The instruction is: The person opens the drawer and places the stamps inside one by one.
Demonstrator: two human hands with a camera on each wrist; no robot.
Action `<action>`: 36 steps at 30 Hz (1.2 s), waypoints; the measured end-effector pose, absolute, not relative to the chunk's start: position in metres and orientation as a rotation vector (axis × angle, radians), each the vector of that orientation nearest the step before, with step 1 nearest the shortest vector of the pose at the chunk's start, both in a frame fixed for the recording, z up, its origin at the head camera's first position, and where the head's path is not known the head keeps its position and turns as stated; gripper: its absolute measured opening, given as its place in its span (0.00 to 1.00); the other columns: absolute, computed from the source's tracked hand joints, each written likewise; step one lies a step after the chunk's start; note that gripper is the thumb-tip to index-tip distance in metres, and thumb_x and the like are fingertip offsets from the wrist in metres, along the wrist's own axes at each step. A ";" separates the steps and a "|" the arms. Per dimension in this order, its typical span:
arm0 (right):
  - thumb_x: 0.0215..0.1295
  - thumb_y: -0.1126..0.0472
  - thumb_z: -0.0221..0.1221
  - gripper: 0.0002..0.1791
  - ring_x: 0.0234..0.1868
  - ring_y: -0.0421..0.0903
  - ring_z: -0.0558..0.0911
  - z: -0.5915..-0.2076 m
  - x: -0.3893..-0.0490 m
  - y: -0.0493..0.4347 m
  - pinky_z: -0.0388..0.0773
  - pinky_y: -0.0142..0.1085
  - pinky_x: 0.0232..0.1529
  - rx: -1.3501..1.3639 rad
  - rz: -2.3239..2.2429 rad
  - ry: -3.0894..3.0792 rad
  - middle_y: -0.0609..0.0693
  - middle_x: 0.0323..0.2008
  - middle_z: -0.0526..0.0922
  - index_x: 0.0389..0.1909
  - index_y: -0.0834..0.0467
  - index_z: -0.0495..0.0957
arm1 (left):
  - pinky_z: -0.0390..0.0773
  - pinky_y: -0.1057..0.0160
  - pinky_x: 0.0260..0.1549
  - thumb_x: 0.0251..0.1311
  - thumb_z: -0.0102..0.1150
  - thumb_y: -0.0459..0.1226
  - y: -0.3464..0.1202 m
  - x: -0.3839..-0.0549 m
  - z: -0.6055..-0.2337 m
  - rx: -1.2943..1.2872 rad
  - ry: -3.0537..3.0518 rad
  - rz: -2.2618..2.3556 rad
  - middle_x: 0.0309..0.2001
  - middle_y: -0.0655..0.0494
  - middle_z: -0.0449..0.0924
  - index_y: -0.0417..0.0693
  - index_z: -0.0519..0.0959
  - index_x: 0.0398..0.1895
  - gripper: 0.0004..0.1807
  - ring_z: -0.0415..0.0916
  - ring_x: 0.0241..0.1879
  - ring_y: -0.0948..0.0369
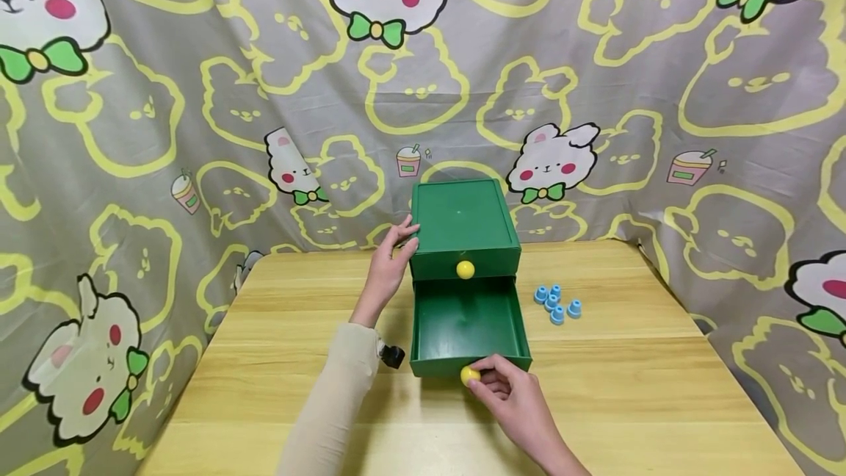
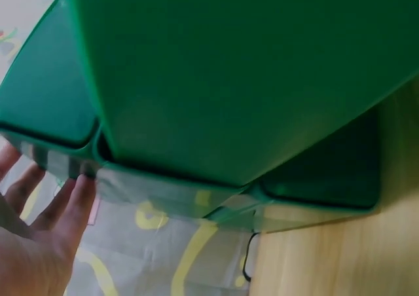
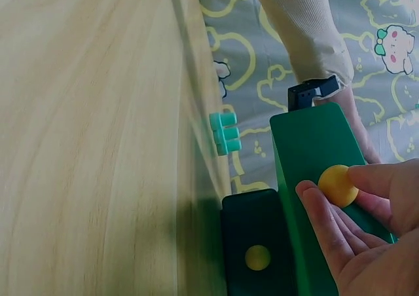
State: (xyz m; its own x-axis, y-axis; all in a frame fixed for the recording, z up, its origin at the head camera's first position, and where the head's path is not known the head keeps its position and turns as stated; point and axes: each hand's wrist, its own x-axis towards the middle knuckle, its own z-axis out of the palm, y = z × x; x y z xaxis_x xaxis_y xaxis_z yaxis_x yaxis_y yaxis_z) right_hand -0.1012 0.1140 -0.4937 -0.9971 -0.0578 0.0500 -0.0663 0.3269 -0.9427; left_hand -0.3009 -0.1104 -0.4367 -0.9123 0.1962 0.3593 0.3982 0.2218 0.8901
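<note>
A green two-drawer box (image 1: 463, 219) stands on the table with its lower drawer (image 1: 472, 322) pulled well out; the drawer's inside looks bare. My right hand (image 1: 515, 395) pinches the lower drawer's round yellow knob (image 1: 470, 374) between thumb and fingers, and the right wrist view shows the same knob (image 3: 338, 186) in that grip. Against the box's upper left side rests my left hand (image 1: 388, 261), its fingers fairly straight, touching the wall in the left wrist view as well. The upper drawer, with its own yellow knob (image 1: 465, 269), is closed.
Several small blue stepped pegs (image 1: 554, 301) stand on the table right of the box. In the right wrist view a teal piece with stubby pegs (image 3: 226, 133) shows by the table edge. A patterned curtain (image 1: 423, 94) hangs behind the wooden table (image 1: 628, 388).
</note>
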 end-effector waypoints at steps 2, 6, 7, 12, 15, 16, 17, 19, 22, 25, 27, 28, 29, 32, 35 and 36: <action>0.66 0.60 0.70 0.06 0.35 0.48 0.89 -0.494 -0.101 0.114 0.85 0.29 0.35 0.124 1.814 -2.553 0.48 0.34 0.89 0.42 0.53 0.85 | 0.62 0.39 0.73 0.80 0.51 0.44 -0.108 -0.294 -0.432 -0.554 -2.299 -1.772 0.81 0.53 0.60 0.48 0.75 0.70 0.21 0.63 0.75 0.50; 0.66 0.60 0.70 0.07 0.35 0.47 0.89 -0.495 -0.102 0.113 0.85 0.29 0.35 0.126 1.819 -2.553 0.47 0.34 0.89 0.42 0.53 0.85 | 0.60 0.39 0.75 0.81 0.49 0.42 -0.106 -0.278 -0.421 -0.531 -2.281 -1.777 0.80 0.50 0.60 0.44 0.74 0.71 0.22 0.62 0.76 0.50; 0.66 0.60 0.70 0.07 0.35 0.47 0.89 -0.495 -0.102 0.113 0.85 0.29 0.35 0.123 1.819 -2.554 0.47 0.34 0.89 0.42 0.54 0.85 | 0.60 0.39 0.75 0.81 0.48 0.42 -0.105 -0.274 -0.419 -0.526 -2.284 -1.771 0.81 0.50 0.60 0.44 0.73 0.72 0.22 0.61 0.77 0.50; 0.66 0.61 0.70 0.07 0.35 0.48 0.89 -0.495 -0.102 0.113 0.85 0.29 0.35 0.095 1.840 -2.549 0.48 0.34 0.88 0.42 0.54 0.85 | 0.63 0.45 0.75 0.83 0.43 0.42 -0.108 -0.268 -0.435 -0.481 -2.268 -1.821 0.82 0.59 0.56 0.51 0.69 0.77 0.24 0.52 0.81 0.56; 0.66 0.61 0.70 0.07 0.35 0.48 0.89 -0.494 -0.103 0.113 0.85 0.29 0.36 0.092 1.843 -2.554 0.48 0.34 0.88 0.42 0.54 0.85 | 0.66 0.46 0.73 0.83 0.42 0.41 -0.113 -0.264 -0.456 -0.447 -2.210 -1.896 0.82 0.60 0.54 0.54 0.67 0.78 0.24 0.55 0.80 0.54; 0.66 0.61 0.70 0.07 0.35 0.48 0.89 -0.494 -0.103 0.113 0.85 0.29 0.36 0.094 1.840 -2.556 0.48 0.34 0.89 0.42 0.54 0.85 | 0.67 0.45 0.73 0.83 0.43 0.41 -0.116 -0.262 -0.464 -0.427 -2.193 -1.903 0.82 0.60 0.56 0.56 0.67 0.78 0.24 0.59 0.79 0.53; 0.66 0.61 0.70 0.07 0.35 0.48 0.89 -0.494 -0.103 0.114 0.85 0.29 0.36 0.095 1.841 -2.556 0.48 0.34 0.89 0.42 0.54 0.85 | 0.69 0.45 0.72 0.82 0.45 0.42 -0.119 -0.258 -0.469 -0.405 -2.173 -1.915 0.81 0.60 0.58 0.58 0.67 0.78 0.24 0.63 0.77 0.52; 0.65 0.61 0.70 0.07 0.35 0.47 0.88 -0.494 -0.103 0.114 0.85 0.29 0.36 0.095 1.834 -2.558 0.48 0.34 0.88 0.42 0.54 0.85 | 0.70 0.43 0.70 0.81 0.49 0.43 -0.126 -0.250 -0.479 -0.346 -2.163 -1.907 0.79 0.58 0.63 0.60 0.69 0.77 0.24 0.70 0.72 0.50; 0.65 0.61 0.70 0.07 0.35 0.47 0.88 -0.495 -0.103 0.115 0.85 0.29 0.35 0.086 1.834 -2.555 0.48 0.34 0.88 0.41 0.54 0.85 | 0.70 0.42 0.69 0.78 0.54 0.44 -0.137 -0.241 -0.491 -0.272 -2.191 -1.864 0.76 0.58 0.68 0.62 0.70 0.76 0.25 0.73 0.69 0.50; 0.65 0.61 0.71 0.07 0.35 0.47 0.88 -0.495 -0.103 0.115 0.85 0.28 0.36 0.080 1.832 -2.556 0.48 0.34 0.88 0.41 0.54 0.85 | 0.67 0.42 0.72 0.76 0.57 0.43 -0.149 -0.235 -0.502 -0.217 -2.244 -1.821 0.76 0.57 0.68 0.62 0.68 0.76 0.27 0.70 0.71 0.49; 0.65 0.61 0.71 0.06 0.35 0.47 0.88 -0.494 -0.104 0.115 0.85 0.28 0.36 0.077 1.835 -2.556 0.48 0.34 0.88 0.41 0.54 0.85 | 0.64 0.41 0.73 0.75 0.59 0.42 -0.158 -0.232 -0.508 -0.172 -2.281 -1.794 0.77 0.57 0.66 0.64 0.67 0.77 0.29 0.67 0.73 0.47; 0.65 0.61 0.71 0.06 0.35 0.46 0.88 -0.494 -0.104 0.115 0.85 0.28 0.36 0.076 1.832 -2.557 0.48 0.34 0.88 0.41 0.54 0.85 | 0.63 0.41 0.74 0.75 0.59 0.41 -0.162 -0.230 -0.511 -0.140 -2.303 -1.782 0.77 0.57 0.66 0.65 0.66 0.78 0.30 0.65 0.74 0.47; 0.65 0.61 0.70 0.06 0.35 0.45 0.88 -0.494 -0.105 0.115 0.85 0.28 0.36 0.075 1.831 -2.558 0.48 0.34 0.88 0.41 0.54 0.85 | 0.62 0.40 0.74 0.75 0.60 0.41 -0.167 -0.228 -0.514 -0.101 -2.326 -1.770 0.77 0.56 0.65 0.65 0.65 0.78 0.31 0.64 0.74 0.46; 0.65 0.61 0.71 0.06 0.34 0.41 0.87 -0.492 -0.105 0.115 0.85 0.29 0.36 0.064 1.834 -2.557 0.48 0.34 0.88 0.41 0.54 0.85 | 0.60 0.38 0.74 0.73 0.61 0.40 -0.179 -0.221 -0.524 0.029 -2.389 -1.748 0.78 0.51 0.62 0.61 0.62 0.80 0.34 0.60 0.76 0.44; 0.65 0.61 0.71 0.06 0.34 0.41 0.87 -0.491 -0.105 0.116 0.85 0.28 0.36 0.056 1.836 -2.550 0.48 0.34 0.88 0.41 0.53 0.85 | 0.59 0.38 0.75 0.71 0.63 0.37 -0.188 -0.212 -0.534 0.143 -2.435 -1.731 0.79 0.47 0.61 0.53 0.61 0.81 0.37 0.58 0.77 0.42; 0.64 0.61 0.71 0.06 0.34 0.42 0.87 -0.491 -0.105 0.116 0.85 0.28 0.36 0.053 1.838 -2.546 0.48 0.34 0.88 0.41 0.53 0.85 | 0.58 0.38 0.75 0.70 0.64 0.35 -0.191 -0.211 -0.537 0.167 -2.444 -1.732 0.79 0.45 0.60 0.50 0.60 0.81 0.38 0.57 0.77 0.41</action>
State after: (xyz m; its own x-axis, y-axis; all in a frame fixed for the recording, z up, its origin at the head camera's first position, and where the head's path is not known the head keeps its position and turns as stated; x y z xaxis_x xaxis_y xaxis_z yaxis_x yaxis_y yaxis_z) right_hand -0.1048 0.1160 -0.4909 -0.9994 -0.0273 0.0204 -0.0279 0.3143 -0.9489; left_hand -0.2106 -0.1908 -0.5369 -0.9838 -0.1718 0.0513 -0.0086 0.3308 0.9437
